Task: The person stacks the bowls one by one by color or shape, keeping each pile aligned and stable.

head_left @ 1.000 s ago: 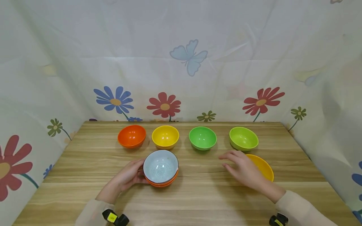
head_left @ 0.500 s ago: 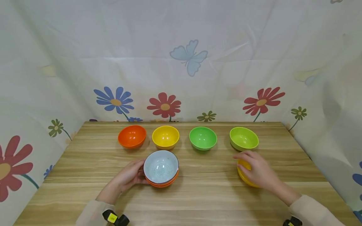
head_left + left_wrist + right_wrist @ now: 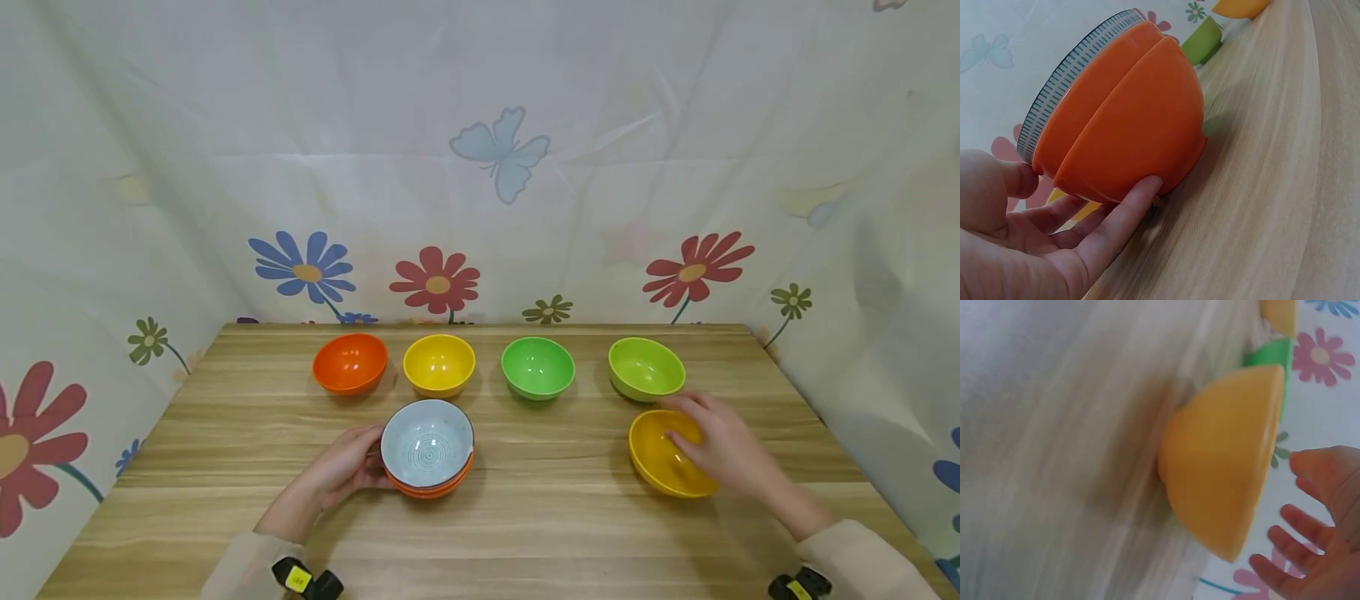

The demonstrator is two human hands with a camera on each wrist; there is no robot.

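Note:
My left hand (image 3: 341,468) holds the left side of a bowl stack. In the left wrist view its thumb is at the rims and a fingertip lies on the lower orange bowl (image 3: 1141,119). On top of the stack sits a pale blue-grey bowl (image 3: 427,446) with a dark rim and striped outside; the orange bowls are nested below it. At the right, my right hand (image 3: 723,442) hovers over the deep-yellow bowl (image 3: 660,454), covering part of its far right rim. In the right wrist view the fingers are spread, apart from that bowl's rim.
Along the back of the wooden table (image 3: 540,533) stand an orange-red bowl (image 3: 350,364), a yellow bowl (image 3: 439,365), a green bowl (image 3: 537,367) and a lime bowl (image 3: 647,369). A flower-printed curtain (image 3: 600,200) hangs close behind the table and at both sides.
My right hand has moved right across the deep-yellow bowl, uncovering its left side. That bowl sits slightly further left than a second ago. The left hand and stack stay put.

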